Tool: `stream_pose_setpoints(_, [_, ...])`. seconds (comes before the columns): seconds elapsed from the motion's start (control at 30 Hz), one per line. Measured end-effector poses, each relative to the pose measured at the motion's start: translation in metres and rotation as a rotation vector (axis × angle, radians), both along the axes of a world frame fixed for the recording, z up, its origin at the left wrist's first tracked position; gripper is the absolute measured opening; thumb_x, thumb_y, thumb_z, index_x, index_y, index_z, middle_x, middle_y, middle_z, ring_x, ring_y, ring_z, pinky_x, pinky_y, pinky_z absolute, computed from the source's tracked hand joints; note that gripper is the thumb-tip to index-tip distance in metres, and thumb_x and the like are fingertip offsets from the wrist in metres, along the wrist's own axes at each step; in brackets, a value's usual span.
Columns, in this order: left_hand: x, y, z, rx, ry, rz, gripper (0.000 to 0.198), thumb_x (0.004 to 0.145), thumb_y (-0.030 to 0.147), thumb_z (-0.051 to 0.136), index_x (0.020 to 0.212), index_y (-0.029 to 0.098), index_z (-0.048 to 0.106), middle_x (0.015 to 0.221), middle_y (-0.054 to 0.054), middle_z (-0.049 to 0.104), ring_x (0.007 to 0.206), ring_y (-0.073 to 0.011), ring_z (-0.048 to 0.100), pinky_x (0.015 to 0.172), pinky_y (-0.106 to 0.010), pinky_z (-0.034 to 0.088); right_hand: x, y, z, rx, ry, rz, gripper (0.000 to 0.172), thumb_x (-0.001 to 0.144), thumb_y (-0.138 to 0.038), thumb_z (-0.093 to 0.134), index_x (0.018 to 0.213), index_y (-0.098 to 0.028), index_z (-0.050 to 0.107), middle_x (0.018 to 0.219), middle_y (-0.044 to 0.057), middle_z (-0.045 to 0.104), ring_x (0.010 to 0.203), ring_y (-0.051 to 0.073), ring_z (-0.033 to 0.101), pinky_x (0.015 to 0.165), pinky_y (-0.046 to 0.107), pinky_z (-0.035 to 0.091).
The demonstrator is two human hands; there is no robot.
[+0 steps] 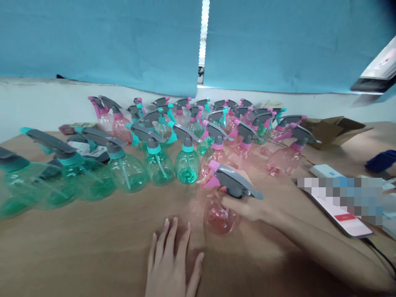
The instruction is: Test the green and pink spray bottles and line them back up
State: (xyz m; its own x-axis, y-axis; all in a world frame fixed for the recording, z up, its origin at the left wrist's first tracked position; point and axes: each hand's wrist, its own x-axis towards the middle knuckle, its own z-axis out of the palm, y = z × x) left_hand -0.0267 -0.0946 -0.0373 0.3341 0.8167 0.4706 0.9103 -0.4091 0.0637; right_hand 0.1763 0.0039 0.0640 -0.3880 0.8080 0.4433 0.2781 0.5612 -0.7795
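Note:
My right hand (238,202) is wrapped round the neck of a pink spray bottle (221,220) with a grey and pink trigger head. The bottle stands at the near middle of the table, and part of its neck is hidden by my fingers. My left hand (170,258) lies flat on the wood with fingers spread, left of that bottle and apart from it. Behind my hands runs a front row of spray bottles: green ones such as this green spray bottle (187,167) to the left, pink ones such as this pink spray bottle (286,159) to the right.
Several more pink and green bottles stand close together further back. A phone (349,225) with a cable lies on the right, near a white box (326,171). An open cardboard box (331,132) is at the back right. Blue curtains (99,41) hang behind the table (93,243).

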Motion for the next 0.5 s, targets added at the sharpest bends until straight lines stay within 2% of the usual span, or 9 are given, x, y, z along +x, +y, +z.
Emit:
stream_pose_setpoints(0.07, [-0.001,0.000,0.000,-0.001,0.004,-0.004,0.044,0.089,0.035,0.044,0.128,0.016,0.049,0.136,-0.015,0.046,0.125,-0.0333,0.041,0.097,-0.052,0.035,-0.001,-0.002,0.006,0.055,0.012,0.043,0.015,0.060,-0.010,0.045,0.068,-0.023,0.046,0.059,-0.007,0.044,0.049,0.008,0.040,0.048,0.021,0.039])
stream_pose_setpoints(0.17, [-0.002,0.001,0.000,0.006,0.009,-0.004,0.045,0.088,0.035,0.045,0.128,0.015,0.048,0.136,-0.016,0.047,0.125,-0.0335,0.042,0.097,-0.053,0.035,-0.002,-0.006,0.014,0.117,0.022,0.026,0.016,0.060,-0.009,0.045,0.065,-0.023,0.041,0.058,-0.007,0.040,0.049,0.008,0.037,0.047,0.021,0.037])
stream_pose_setpoints(0.27, [-0.001,0.001,0.000,0.016,0.011,-0.008,0.044,0.089,0.036,0.044,0.128,0.015,0.048,0.135,-0.017,0.048,0.124,-0.0332,0.043,0.096,-0.053,0.037,-0.002,-0.008,0.014,0.063,0.029,0.006,0.014,0.061,-0.011,0.045,0.062,-0.024,0.039,0.056,-0.007,0.037,0.049,0.009,0.036,0.046,0.022,0.035])
stream_pose_setpoints(0.4, [0.001,0.001,0.000,-0.005,0.016,-0.002,0.045,0.089,0.036,0.042,0.128,0.015,0.048,0.135,-0.016,0.047,0.124,-0.0330,0.042,0.095,-0.053,0.037,-0.004,-0.005,0.004,-0.047,0.047,0.021,0.013,0.065,-0.012,0.045,0.069,-0.023,0.050,0.058,-0.006,0.043,0.048,0.008,0.038,0.048,0.021,0.039])
stream_pose_setpoints(0.5, [0.001,0.001,0.001,-0.002,0.011,0.002,0.044,0.090,0.036,0.042,0.128,0.014,0.048,0.135,-0.017,0.047,0.124,-0.0338,0.042,0.095,-0.054,0.037,-0.006,-0.002,-0.005,-0.014,0.018,-0.039,0.019,0.071,-0.014,0.048,0.085,-0.022,0.057,0.059,-0.006,0.046,0.047,0.008,0.037,0.045,0.021,0.038])
